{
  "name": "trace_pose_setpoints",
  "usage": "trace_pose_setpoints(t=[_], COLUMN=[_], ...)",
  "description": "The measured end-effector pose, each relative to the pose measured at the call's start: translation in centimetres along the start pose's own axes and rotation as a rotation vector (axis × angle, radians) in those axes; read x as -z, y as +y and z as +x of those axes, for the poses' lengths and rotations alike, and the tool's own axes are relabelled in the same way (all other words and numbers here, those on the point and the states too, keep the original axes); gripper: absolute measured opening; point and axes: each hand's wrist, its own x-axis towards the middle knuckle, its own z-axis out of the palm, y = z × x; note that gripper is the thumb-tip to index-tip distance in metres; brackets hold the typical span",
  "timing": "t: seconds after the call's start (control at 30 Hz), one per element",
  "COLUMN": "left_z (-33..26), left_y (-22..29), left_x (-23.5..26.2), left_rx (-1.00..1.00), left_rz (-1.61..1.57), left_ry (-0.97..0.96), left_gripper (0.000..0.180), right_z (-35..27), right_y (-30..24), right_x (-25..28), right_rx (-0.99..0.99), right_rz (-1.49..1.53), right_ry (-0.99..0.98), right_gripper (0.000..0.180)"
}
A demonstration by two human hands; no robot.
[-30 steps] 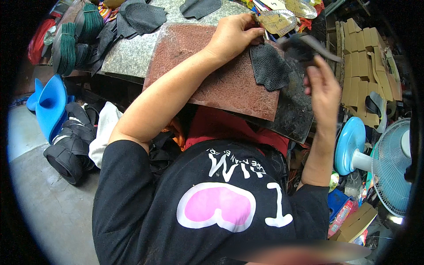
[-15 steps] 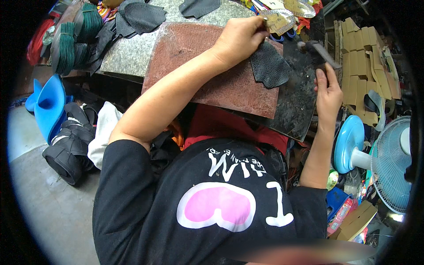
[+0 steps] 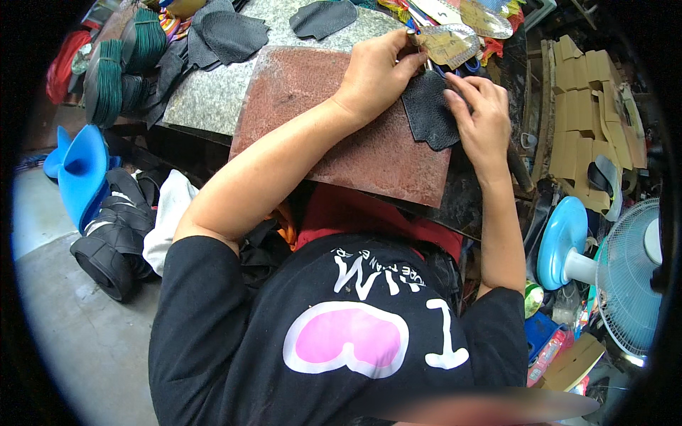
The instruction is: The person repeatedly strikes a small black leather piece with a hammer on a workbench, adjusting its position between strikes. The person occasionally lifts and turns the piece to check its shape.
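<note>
My left hand [image 3: 374, 77] is closed in a pinch round a slim metal punch [image 3: 412, 33] above the top edge of a black leather piece [image 3: 428, 113]. The fingers hide most of the punch. The leather lies on a reddish-brown board [image 3: 305, 106], near its right side. My right hand [image 3: 484, 117] grips the leather's right edge, thumb and forefinger bent over it. A dark handle [image 3: 521, 172], apparently the hammer's, lies beyond my right wrist; its head is hidden.
Patterned templates [image 3: 449, 46] lie beyond my hands. More black leather pieces [image 3: 226, 34] are on the grey stone slab [image 3: 206, 94], beside green cord spools [image 3: 106, 84]. Cardboard boxes [image 3: 575, 106] and a fan [image 3: 629, 277] stand at the right, black shoes [image 3: 110, 245] at the left.
My right hand has let go of the hammer and come left onto the leather's edge. My left hand has shifted slightly left with the punch. The leather has turned a little.
</note>
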Motion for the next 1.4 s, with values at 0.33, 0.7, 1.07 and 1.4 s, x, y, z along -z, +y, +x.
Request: trace_pose_setpoints(t=[0.33,0.7,1.07,1.4], left_z=[1.7,1.2,1.7,1.6], left_y=[-0.5,-0.2,0.2,0.8], left_x=[1.3,1.0,2.1,2.2], left_rx=[0.574,0.338,0.547,0.533], left_rz=[-0.605,-0.439,-0.569,-0.601], left_ry=[0.097,-0.335,-0.395,-0.401], left_gripper=[0.02,0.024,0.026,0.022], right_z=[0.0,0.3,-0.1,-0.4], right_y=[0.9,0.1,0.8,0.9], right_x=[-2.2,-1.5,-1.8,-1.9], right_rx=[-0.124,-0.139,-0.261,-0.291], right_rz=[0.244,0.358,0.577,0.657], right_ry=[0.097,0.063,0.062,0.075], right_gripper=[0.01,0.012,0.018,0.024])
